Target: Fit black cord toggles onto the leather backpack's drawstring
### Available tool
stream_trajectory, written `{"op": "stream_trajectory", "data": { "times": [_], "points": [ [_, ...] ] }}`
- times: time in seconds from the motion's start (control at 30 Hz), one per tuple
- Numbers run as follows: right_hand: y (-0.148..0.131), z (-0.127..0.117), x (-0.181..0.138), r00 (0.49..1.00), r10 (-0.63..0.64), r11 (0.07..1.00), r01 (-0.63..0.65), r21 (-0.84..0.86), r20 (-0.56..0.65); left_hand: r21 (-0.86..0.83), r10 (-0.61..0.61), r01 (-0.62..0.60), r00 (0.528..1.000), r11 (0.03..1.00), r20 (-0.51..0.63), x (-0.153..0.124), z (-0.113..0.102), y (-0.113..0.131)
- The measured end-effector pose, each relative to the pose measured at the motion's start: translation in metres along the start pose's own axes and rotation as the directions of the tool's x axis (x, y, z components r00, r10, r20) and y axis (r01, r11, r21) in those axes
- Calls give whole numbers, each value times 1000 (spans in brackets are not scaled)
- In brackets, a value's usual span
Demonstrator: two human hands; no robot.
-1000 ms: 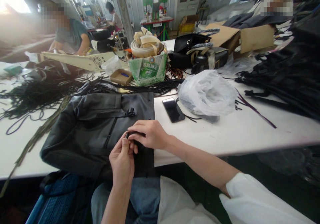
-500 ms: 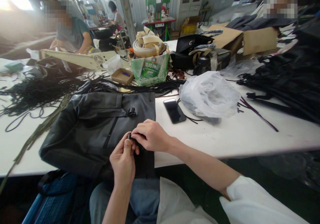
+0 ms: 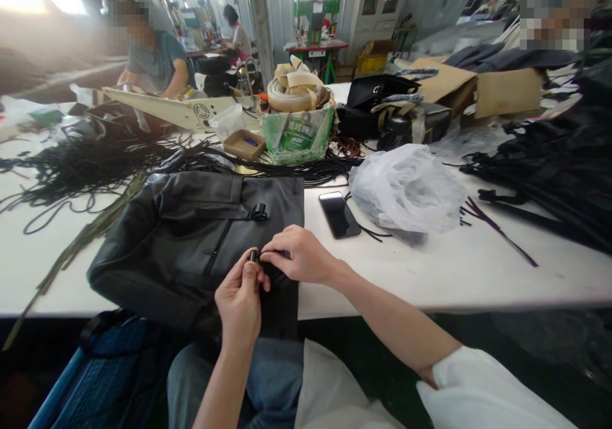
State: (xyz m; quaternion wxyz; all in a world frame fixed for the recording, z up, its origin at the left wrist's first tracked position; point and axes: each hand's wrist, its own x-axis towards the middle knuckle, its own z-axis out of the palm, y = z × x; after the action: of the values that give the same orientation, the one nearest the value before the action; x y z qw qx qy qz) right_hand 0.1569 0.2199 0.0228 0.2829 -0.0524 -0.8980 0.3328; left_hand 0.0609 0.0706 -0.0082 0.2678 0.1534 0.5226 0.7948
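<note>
White and crowded, the desk (image 3: pixel 430 276) runs through a workshop where other people sit at work farther back. At its near edge lies a black leather backpack (image 3: pixel 191 238), its lower end hanging over toward the person's lap. The left hand (image 3: pixel 241 298) and right hand (image 3: pixel 299 257) meet just above that edge, fingertips pinched on a small dark fitting (image 3: pixel 253 255) attached to the bag; what kind of fitting it is cannot be told. The bag looks soft and floppy, smooth enough to slide on the desk, so it is probably best gripped by a strap or seam. Just to the right lies a phone (image 3: pixel 339 214). A clear plastic bag (image 3: pixel 406 187) holds something dark. Behind, a green sack (image 3: pixel 296 137) holds coils of beige webbing (image 3: pixel 296 88), and a small cardboard box (image 3: pixel 243 144) contains a blue item.
</note>
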Motion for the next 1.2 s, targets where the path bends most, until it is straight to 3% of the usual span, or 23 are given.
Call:
{"op": "stream_trajectory", "data": {
  "times": [0.17, 0.33, 0.47, 0.57, 0.67, 0.77, 0.97, 1.07, 1.13, 1.2],
  "points": [
    [3, 7, 2, 999, -32, 997, 31, -74, -5, -10, -24, 24, 1000, 1000, 9, 2, 2, 16],
    [-18, -14, 2, 989, -123, 975, 106, -194, -80, -75, 3, -2, 1000, 997, 6, 16, -8, 51],
    [-52, -1, -7, 925, -266, 868, 352, -350, 272, -67, -49, 51, 998, 996, 44, 25, -23, 67],
    [-66, 28, -16, 910, -188, 812, 356, -463, 369, -64, -99, 104, 992, 993, 75, 27, -33, 64],
    [-67, 44, -21, 950, -64, 841, 216, -496, 305, -61, -148, 153, 986, 986, 76, 26, -40, 57],
    [-63, 40, -23, 961, 56, 846, 98, -525, 269, -74, -188, 194, 979, 978, 76, 26, -45, 51],
    [-62, 21, -26, 905, -12, 819, 253, -516, 425, -90, -217, 226, 971, 970, 100, 26, -47, 51],
    [-65, 8, -34, 901, -93, 902, 256, -348, 423, -96, -224, 233, 970, 968, 100, 25, -50, 52],
    [-66, 1, -42, 928, -95, 992, 117, -41, 361, -104, -234, 243, 968, 965, 88, 25, -51, 51],
    [-64, -3, -50, 965, 2, 935, -95, 342, 263, -105, -247, 254, 966, 961, 79, 26, -51, 49]
  ]
}}
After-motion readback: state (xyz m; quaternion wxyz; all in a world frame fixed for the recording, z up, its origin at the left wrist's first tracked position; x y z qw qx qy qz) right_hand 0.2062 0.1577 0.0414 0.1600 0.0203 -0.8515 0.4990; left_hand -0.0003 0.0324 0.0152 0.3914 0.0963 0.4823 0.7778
